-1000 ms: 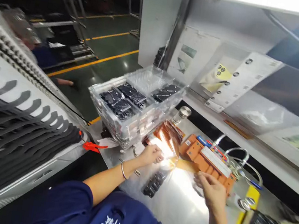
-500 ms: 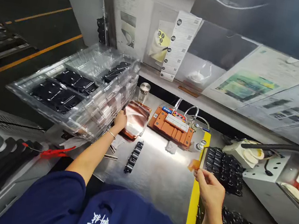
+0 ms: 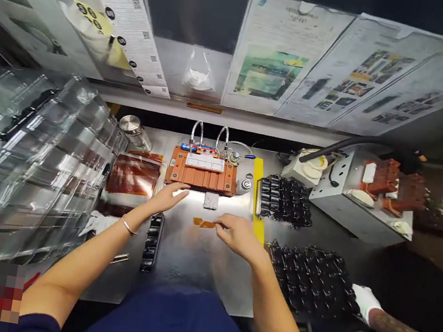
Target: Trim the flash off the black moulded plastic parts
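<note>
Thumb and fingertips of my right hand (image 3: 239,237) pinch a small piece of amber film (image 3: 203,223) above the metal tabletop. My left hand (image 3: 169,198) reaches out with its fingers stretched at the front left edge of an orange-brown fixture (image 3: 202,180); nothing shows in it. A white perforated strip (image 3: 205,162) lies across the top of the fixture. In front of the fixture sits a small grey block (image 3: 211,201). Below my left hand, a black ribbed plastic part (image 3: 152,245) lies lengthwise on the table.
Clear plastic trays (image 3: 49,161) are stacked at left, beside copper-brown film sheets (image 3: 134,174) and a glass jar (image 3: 136,133). Black ribbed parts (image 3: 283,201) lie right of the yellow strip (image 3: 259,194). Another person's white-gloved hand (image 3: 366,302) touches more black parts (image 3: 317,279).
The view has swung right. My left hand has left the film sheets for the fixture's front edge. My right hand has brought the amber film leftward. Another person's gloved hand has appeared.
</note>
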{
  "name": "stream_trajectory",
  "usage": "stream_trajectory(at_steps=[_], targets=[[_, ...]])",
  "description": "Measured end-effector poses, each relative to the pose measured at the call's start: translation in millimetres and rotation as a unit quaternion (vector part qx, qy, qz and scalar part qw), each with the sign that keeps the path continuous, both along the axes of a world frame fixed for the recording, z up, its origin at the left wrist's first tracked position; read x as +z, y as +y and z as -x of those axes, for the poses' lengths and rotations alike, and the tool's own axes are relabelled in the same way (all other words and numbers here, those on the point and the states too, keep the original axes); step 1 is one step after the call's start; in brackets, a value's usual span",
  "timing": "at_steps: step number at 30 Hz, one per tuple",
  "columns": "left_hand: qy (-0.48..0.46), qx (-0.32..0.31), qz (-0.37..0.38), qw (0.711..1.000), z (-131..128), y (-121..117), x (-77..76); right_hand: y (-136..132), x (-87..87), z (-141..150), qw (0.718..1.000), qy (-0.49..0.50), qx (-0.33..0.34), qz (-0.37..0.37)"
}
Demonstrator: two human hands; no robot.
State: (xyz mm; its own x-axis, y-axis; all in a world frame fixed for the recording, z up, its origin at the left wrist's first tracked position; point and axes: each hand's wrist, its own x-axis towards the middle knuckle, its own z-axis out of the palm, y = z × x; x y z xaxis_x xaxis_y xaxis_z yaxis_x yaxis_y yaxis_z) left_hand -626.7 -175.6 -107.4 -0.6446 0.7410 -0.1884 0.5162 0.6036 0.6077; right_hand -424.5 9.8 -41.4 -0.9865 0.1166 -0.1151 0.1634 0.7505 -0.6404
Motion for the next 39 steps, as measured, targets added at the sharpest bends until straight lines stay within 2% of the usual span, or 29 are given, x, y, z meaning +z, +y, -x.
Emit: stream_trajectory(at_steps=[3, 7, 9, 11, 14, 18, 21, 23, 25, 27, 29, 30, 32, 34, 36, 39], targets=[[-0.02, -0.119, -0.02, 0.992, -4.9, 86.2, 4.5, 12.8, 0.6, 5.2, 0.999, 0.033, -0.017, 0.017], [0.017, -0.163, -0.011, 0.986, 7.0, 214.9, 0.7, 25.3, -7.0, -8.1, 0.997, 0.044, -0.046, 0.048], [0.029, -0.176, 0.01, 0.984, 12.8, 269.4, -5.5, 26.1, -13.1, -18.0, 0.996, 0.033, -0.062, 0.054], [0.034, -0.192, 0.031, 0.98, 15.0, 306.1, -13.9, 24.7, -19.9, -26.0, 0.995, 0.019, -0.073, 0.059], [0.034, -0.213, 0.047, 0.975, 13.8, 323.9, -26.7, 21.7, -28.6, -29.8, 0.996, 0.004, -0.065, 0.066], [0.009, -0.241, 0.045, 0.969, 10.2, 311.4, -32.3, 18.1, -31.1, -14.7, 0.998, -0.006, -0.022, 0.062], [-0.035, -0.262, 0.035, 0.964, 5.6, 297.2, -26.5, 18.9, -24.4, 7.6, 0.997, -0.01, 0.012, 0.079], [-0.075, -0.271, 0.022, 0.959, 3.9, 279.1, -21.1, 24.1, -19.0, 21.2, 0.993, -0.002, 0.02, 0.114], [-0.127, -0.276, 0.015, 0.953, 7.2, 246.3, -17.3, 33.3, -17.5, 29.3, 0.989, 0.018, -0.022, 0.148], [-0.177, -0.261, 0.027, 0.949, 17.2, 197.4, -16.0, 44.6, -24.3, 31.7, 0.974, 0.042, -0.122, 0.186], [-0.258, -0.222, 0.048, 0.939, 31.1, 138.6, -16.3, 54.7, -42.1, 33.2, 0.936, 0.047, -0.248, 0.243], [-0.325, -0.188, 0.049, 0.925, 37.9, 108.7, -17.3, 57.8, -54.4, 35.6, 0.907, 0.048, -0.322, 0.267], [-0.484, -0.099, 0.007, 0.869, 48.6, 55.0, -22.0, 57.2, -79.6, 45.6, 0.843, 0.059, -0.436, 0.309], [-0.591, -0.001, -0.072, 0.804, 54.4, 15.7, -31.2, 46.3, -96.0, 59.6, 0.803, 0.065, -0.475, 0.355], [-0.613, 0.075, -0.13, 0.775, 56.6, -6.0, -42.2, 27.7, -97.6, 72.5, 0.794, 0.067, -0.473, 0.375], [-0.617, 0.155, -0.173, 0.752, 56.0, -13.2, -51.0, -1.1, -82.1, 85.1, 0.817, 0.089, -0.436, 0.366]])
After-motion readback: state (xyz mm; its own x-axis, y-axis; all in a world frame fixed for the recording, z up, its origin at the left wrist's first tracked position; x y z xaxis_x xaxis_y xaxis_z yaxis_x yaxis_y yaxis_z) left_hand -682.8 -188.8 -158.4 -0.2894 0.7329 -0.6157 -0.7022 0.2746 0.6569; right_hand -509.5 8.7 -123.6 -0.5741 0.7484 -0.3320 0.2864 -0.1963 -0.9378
